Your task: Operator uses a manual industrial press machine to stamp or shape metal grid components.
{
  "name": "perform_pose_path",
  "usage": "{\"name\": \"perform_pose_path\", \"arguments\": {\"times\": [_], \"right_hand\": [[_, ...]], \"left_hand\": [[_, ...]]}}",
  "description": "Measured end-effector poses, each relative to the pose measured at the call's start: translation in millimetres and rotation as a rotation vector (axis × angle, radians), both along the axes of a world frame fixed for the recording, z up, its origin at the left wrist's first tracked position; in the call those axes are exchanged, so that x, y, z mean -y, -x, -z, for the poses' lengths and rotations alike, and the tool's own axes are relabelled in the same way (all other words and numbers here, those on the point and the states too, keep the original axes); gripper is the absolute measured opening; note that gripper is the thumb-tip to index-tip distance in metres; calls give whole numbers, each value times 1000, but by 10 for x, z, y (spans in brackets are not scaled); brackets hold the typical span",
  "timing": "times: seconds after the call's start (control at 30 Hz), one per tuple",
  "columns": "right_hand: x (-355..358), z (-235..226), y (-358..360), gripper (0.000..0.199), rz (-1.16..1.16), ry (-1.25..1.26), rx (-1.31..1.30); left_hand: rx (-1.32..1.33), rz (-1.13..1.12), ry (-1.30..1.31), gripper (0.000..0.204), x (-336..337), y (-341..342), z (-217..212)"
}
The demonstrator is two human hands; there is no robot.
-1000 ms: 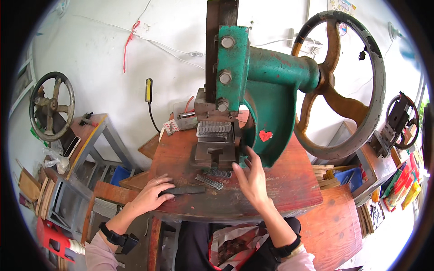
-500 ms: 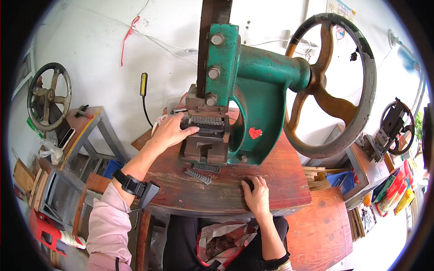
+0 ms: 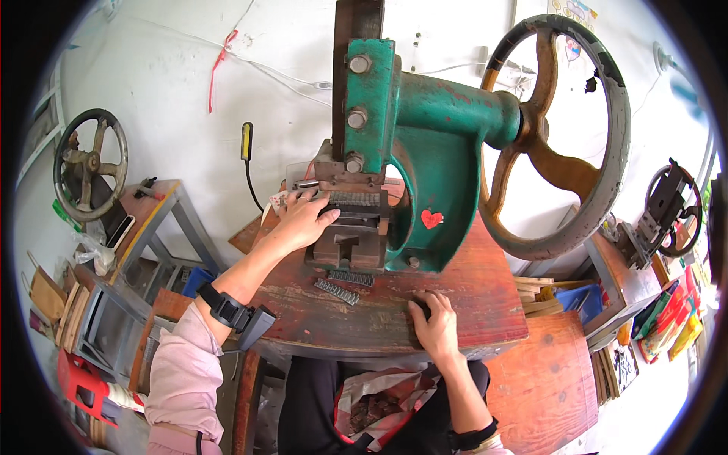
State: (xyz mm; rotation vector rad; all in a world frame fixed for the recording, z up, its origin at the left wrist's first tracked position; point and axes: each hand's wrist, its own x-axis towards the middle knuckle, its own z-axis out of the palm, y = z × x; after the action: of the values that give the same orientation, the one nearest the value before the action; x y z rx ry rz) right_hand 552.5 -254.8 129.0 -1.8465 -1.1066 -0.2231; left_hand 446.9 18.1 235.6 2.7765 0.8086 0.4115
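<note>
My left hand (image 3: 302,221) reaches to the die block (image 3: 347,246) of a green hand press (image 3: 447,167). Its fingers are spread, with the tips on the die's upper left edge beside a row of grey metal teeth (image 3: 355,199). Whether a fingertip presses on a part there is hidden. Two grey toothed metal strips (image 3: 337,291) lie on the wooden table (image 3: 379,322) before the die. My right hand (image 3: 435,326) rests near the table's front edge, loosely curled, thumb apart from the fingers, nothing visible in it.
A large handwheel (image 3: 618,144) stands at the press's right. In my lap is a bag (image 3: 353,394) holding brownish pieces. Other handwheel presses stand on benches at left (image 3: 91,163) and right (image 3: 671,208). A wooden board (image 3: 538,371) lies right of the table.
My left hand has shifted slightly, its fingers now reaching further over the die's edge. My right hand stays at the table's front. The whole view has tilted a little.
</note>
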Motion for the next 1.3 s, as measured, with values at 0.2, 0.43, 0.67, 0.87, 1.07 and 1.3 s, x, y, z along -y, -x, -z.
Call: {"name": "perform_pose_path", "arguments": {"times": [0.2,0.43,0.67,0.87,1.07,1.3], "right_hand": [[497,-1212,-189,18,121,-116,626],[656,-2977,-739,41,730,-226,1155],[357,-3989,-1250,50,558,161,383],[198,-4504,-1510,35,161,409,-258],[411,-4503,-1723,41,385,339,165],[145,-1997,-394,39,671,-824,123]], "left_hand": [[24,-48,-116,54,15,-68,148],[91,-29,-58,53,-84,-42,218],[94,-20,-76,51,-63,-32,193],[76,-63,-19,54,-42,-12,106],[292,-286,152,76,-35,-51,225],[985,-88,962,96,-47,-144,558]]}}
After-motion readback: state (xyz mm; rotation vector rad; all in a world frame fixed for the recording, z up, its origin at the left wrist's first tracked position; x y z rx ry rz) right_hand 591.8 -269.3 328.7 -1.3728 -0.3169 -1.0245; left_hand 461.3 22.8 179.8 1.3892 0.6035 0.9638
